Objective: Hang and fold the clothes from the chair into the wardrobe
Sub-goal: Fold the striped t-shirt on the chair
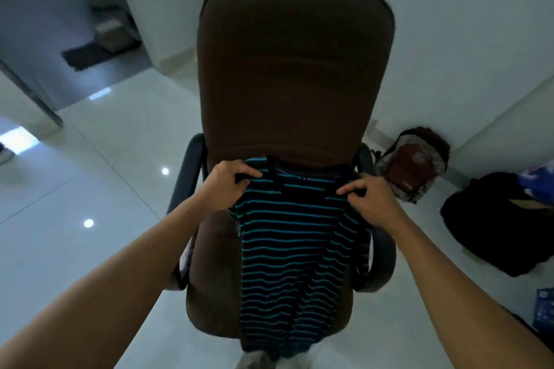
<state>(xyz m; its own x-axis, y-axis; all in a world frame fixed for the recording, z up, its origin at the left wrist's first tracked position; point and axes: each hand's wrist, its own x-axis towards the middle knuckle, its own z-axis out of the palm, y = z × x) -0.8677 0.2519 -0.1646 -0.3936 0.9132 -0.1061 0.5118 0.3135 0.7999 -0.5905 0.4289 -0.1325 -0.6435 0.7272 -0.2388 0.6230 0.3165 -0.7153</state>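
1. Two bare hands grip one striped shirt at its shoulders, above the seat of a brown office chair.
2. Left hand has fingers curled tight on the shirt's left shoulder.
3. Right hand pinches the right shoulder, fingers closed on the cloth.
4. Shirt hangs down over the seat's front edge.
5. A backpack leans on the wall, right of the chair.

A dark shirt with thin teal stripes hangs full length over the brown office chair, neckline up near the base of the backrest, hem draping past the seat's front edge. It's pinched at both shoulders and spread flat, front facing up, between the black armrests.
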